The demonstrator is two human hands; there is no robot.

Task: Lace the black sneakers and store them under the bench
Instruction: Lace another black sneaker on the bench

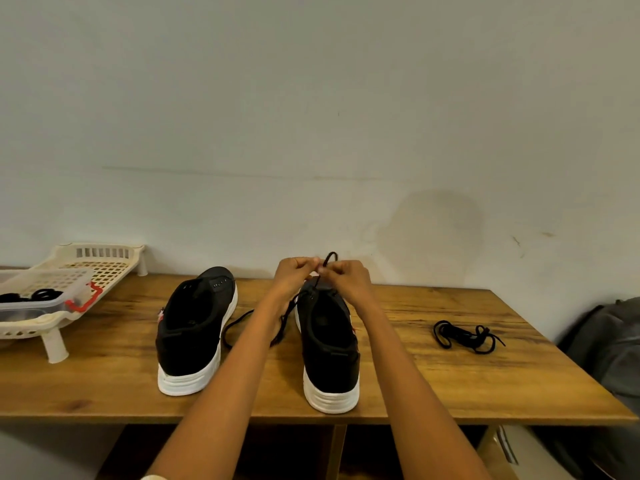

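No text, label, brand, number or sign is showing clearly enough to read. A small red and white mark is sitting on the side of the left sneaker [194, 336], and a similar red mark is peeking out on the right sneaker [329, 348], but both are appearing too small and blurred to make out.

Two black white-soled sneakers, left sneaker [194, 330] and right sneaker [329, 348], stand at frame centre on the wooden bench [415, 386]. A cream plastic lattice rack [100, 268] holding a clear lidded plastic box [45, 292] occupies the left edge; a loose black shoelace bundle [465, 336] lies at right.
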